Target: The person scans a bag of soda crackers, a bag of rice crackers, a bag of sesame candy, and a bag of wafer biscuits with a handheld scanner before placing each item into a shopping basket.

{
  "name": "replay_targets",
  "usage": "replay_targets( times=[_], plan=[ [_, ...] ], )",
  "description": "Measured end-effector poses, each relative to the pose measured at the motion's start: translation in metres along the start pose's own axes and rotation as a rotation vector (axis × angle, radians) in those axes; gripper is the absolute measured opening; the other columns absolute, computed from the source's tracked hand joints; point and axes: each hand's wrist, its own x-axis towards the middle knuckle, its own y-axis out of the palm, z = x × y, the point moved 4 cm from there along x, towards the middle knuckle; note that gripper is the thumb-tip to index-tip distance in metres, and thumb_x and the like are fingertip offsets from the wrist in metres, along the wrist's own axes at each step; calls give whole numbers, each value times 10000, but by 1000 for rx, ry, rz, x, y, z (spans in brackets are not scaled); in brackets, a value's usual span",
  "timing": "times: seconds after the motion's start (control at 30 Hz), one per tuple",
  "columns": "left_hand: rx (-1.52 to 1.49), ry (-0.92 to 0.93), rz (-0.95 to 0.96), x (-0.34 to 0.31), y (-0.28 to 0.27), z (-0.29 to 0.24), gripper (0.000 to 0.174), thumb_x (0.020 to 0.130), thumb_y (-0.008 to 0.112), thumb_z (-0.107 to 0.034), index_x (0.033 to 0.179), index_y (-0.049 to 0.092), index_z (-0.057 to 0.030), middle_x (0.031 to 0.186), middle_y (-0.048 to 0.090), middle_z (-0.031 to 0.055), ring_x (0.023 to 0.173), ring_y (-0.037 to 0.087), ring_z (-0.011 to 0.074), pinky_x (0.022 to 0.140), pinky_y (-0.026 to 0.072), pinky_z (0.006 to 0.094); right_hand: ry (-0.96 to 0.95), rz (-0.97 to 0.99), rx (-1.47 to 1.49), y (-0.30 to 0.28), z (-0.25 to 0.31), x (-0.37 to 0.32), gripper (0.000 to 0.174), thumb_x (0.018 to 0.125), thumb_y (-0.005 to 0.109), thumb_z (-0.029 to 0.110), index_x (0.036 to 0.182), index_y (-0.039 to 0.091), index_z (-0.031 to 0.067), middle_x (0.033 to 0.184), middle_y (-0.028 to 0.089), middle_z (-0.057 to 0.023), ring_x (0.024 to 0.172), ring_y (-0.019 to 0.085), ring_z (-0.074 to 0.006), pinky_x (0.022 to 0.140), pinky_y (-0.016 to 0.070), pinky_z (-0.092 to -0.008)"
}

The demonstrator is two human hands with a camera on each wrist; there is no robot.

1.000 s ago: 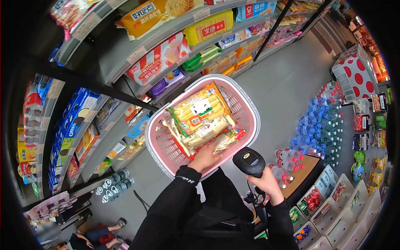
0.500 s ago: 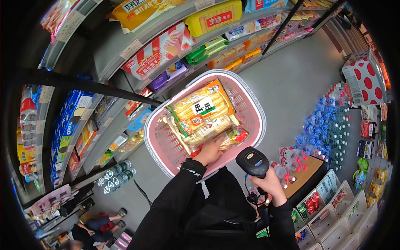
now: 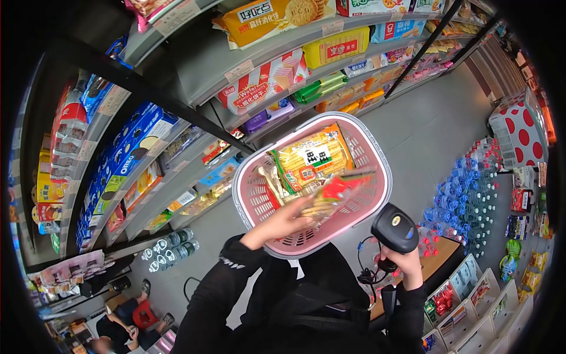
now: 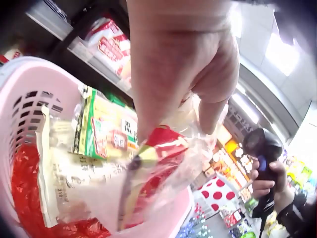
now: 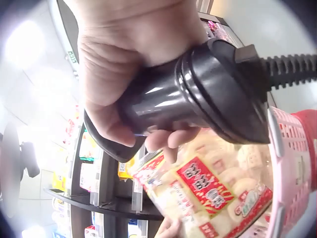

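Observation:
A pink basket (image 3: 383, 171) with slotted walls holds snack bags, with a yellow-and-green rice cracker bag (image 3: 324, 150) on top. In its near part, my left hand (image 3: 276, 225) pinches a clear-and-red bag of rice crackers (image 3: 337, 192), tilted up above the others and blurred. The left wrist view has thumb and fingers on the wrapper's edge. Round crackers show through this bag (image 5: 210, 186) in the right wrist view. My right hand (image 3: 407, 262) grips a black barcode scanner (image 3: 394, 229) by its handle, just off the basket's near right corner.
Shelves of biscuits, among them a red-striped wafer bag (image 3: 265, 79), run along the left and far side. Bottle packs (image 3: 466, 197) stand on the floor at right, near white snack bins (image 3: 466, 307). A seated person (image 3: 121, 324) is at lower left. The scanner's cable (image 3: 368, 274) hangs down.
My left hand has picked up the clear-and-red bag from the basket and tilted it up. The scanner, still in my right hand, sits farther right in view. The head view has shifted.

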Motion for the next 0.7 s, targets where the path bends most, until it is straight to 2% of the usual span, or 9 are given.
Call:
replay_targets(
  times=[0.03,0.1,0.13,0.2,0.23,0.33,0.5,0.63,0.7],
  plan=[
    [3,10,5,-13,-8,-6,534,808,536,-129,1263,287,-2,1158,466,146,1017,488,193,864,378,280,-66,-13,98,5,6,0,345,636,575,-68,969,494,-36,730,578,-83,545,551,-135,505,446,-263],
    [-318,39,-79,-38,-26,-16,546,806,555,-114,1266,283,-2,1203,436,106,1097,432,189,923,347,310,-110,29,58,9,13,2,376,644,582,-73,1000,469,-33,697,563,-85,538,549,-151,508,448,-271],
    [-316,48,-79,-49,-30,-18,546,806,555,-114,1266,283,-2,1203,436,106,1097,432,189,923,347,310,-131,36,61,16,21,3,371,642,586,-77,992,471,-32,692,560,-85,541,550,-156,506,447,-272],
    [-874,88,-70,-73,-38,-20,599,780,586,-91,1282,263,-32,1240,410,107,1139,406,205,954,325,351,-156,102,83,35,34,5,395,625,599,-92,991,468,-24,686,557,-81,549,554,-158,507,450,-280],
    [-945,108,-52,-86,-41,-22,623,778,586,-88,1294,238,-44,1276,376,107,1171,376,216,966,315,376,-154,155,45,48,40,6,414,619,608,-85,1003,465,-25,691,560,-80,555,556,-152,511,452,-280],
    [-1045,186,-12,-120,-48,-14,627,785,578,-91,1302,226,-52,1286,366,104,1172,375,223,967,312,377,-135,385,12,83,37,6,483,590,636,-62,1038,459,-29,710,572,-80,571,562,-138,521,455,-273],
    [-1106,212,-16,-180,-63,-2,678,783,584,-103,1321,174,-68,1299,347,104,1186,357,227,970,308,382,-108,415,-43,163,65,-2,646,579,630,-31,1172,377,-1,705,561,-65,526,543,-121,489,440,-268],
    [-1127,253,-38,-223,-74,12,678,785,586,-111,1324,175,-82,1296,350,100,1187,355,224,968,313,383,-84,485,-44,211,55,-6,627,595,593,-39,1180,372,11,706,558,-63,514,538,-123,477,424,-255],
    [-1146,247,-159,-243,-80,23,700,779,595,-112,1328,162,-91,1294,354,98,1185,359,222,964,318,388,-35,528,-2,229,46,-9,566,602,584,-52,1136,404,2,708,565,-65,537,548,-125,495,438,-254]
  ],
)
